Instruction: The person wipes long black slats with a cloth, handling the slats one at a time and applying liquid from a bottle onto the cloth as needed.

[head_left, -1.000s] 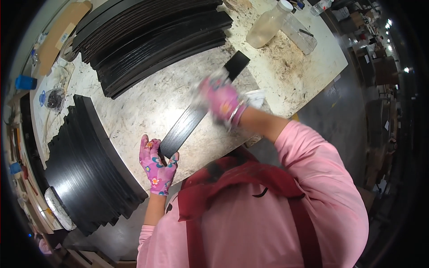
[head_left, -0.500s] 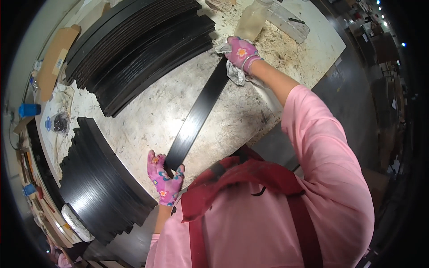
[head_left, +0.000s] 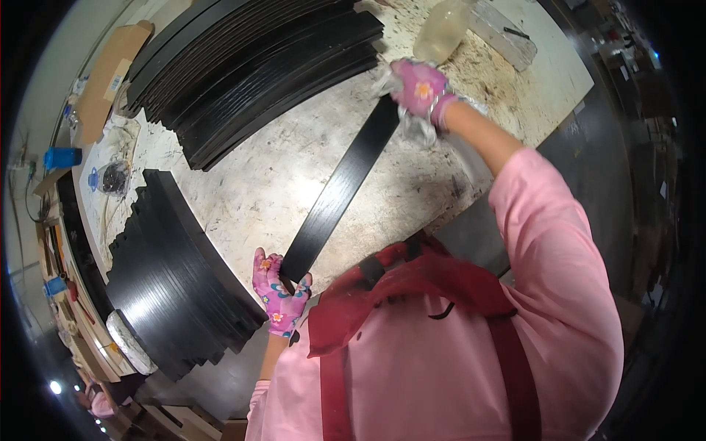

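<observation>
Black strip held at both ends over a workbench

Item: one long black strip [head_left: 340, 192], lying slantwise on the pale, stained bench [head_left: 243, 191]. The left hand [head_left: 280, 294] (pink flowered glove) is closed round the strip's near end at the bench edge. The right hand [head_left: 421, 88], gloved the same, is closed on a crumpled white rag [head_left: 413, 125] pressed to the strip's far end.

Stock nearby: a fanned stack of black strips [head_left: 250, 73] at the far side; a second stepped pile of black strips [head_left: 176, 279] at the left, just beside the left hand.

Packages: a cloudy plastic bottle [head_left: 441, 33] beyond the right hand; a clear oblong box [head_left: 504, 33] next to it; a flat brown cardboard piece [head_left: 107, 77] with a small pale label at the far left; a blue container [head_left: 60, 157] on the side shelf. Print too small to tell.

Risks, as judged: the near end overhangs the edge, so a loosened left grip could let the strip tip or slide off; the right elbow's sweep could knock the bottle; the left pile sits close enough to be nudged
</observation>
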{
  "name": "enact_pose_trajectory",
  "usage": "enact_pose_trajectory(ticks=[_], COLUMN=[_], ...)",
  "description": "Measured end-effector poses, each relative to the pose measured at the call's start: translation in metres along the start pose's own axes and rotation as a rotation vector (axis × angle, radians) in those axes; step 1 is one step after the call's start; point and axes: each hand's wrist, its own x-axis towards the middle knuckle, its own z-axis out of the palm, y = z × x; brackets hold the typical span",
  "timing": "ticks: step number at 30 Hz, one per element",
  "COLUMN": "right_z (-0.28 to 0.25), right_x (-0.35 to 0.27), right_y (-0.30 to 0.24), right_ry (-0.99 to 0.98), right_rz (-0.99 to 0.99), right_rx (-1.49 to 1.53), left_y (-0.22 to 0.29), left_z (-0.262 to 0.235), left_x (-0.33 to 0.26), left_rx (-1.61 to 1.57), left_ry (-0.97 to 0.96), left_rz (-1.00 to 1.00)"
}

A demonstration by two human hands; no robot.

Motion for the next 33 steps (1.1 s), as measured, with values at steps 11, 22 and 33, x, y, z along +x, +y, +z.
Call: enact_pose_trajectory(ticks=[11,22,33], right_z=[0.001,-0.031,0.087], right_x=[0.023,-0.057,-0.057], right_y=[-0.012,0.003,-0.131], right_ry=[0.009,0.306,-0.112], right_rz=[0.095,0.118,-0.312], right_rx=[-0.12,0.692,-0.002], left_y=[-0.002,0.035,0.044], left_z=[-0.001,-0.03,-0.025], left_x=[-0.002,0.023,-0.013], left_rx=[-0.019,-0.359,-1.397], left_ry=[0.016,-0.425,-0.513], left_rz=[-0.044,-0.227,-0.947])
